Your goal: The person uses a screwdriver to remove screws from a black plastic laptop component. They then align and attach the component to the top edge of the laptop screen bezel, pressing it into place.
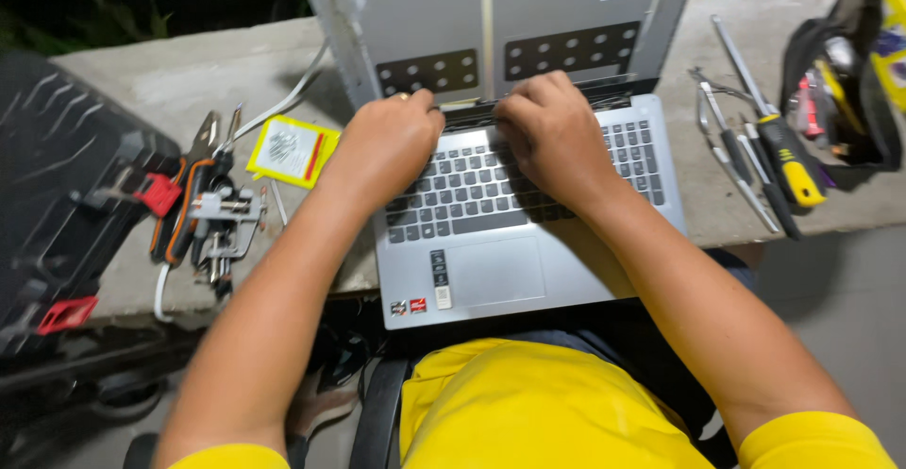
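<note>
Our left hand is curled into a loose fist, fingertips pressed down at the hinge line of the silver laptop; whether it pinches anything there we cannot tell. Our right hand is curled the same way just beside it, at the same strip above the keyboard. The laptop lies open on a concrete ledge, its front edge overhanging our lap (screen panel stripped). Left of it: a yellow packet, pliers, a black case. Right: a yellow-handled screwdriver, a tool pouch.
</note>
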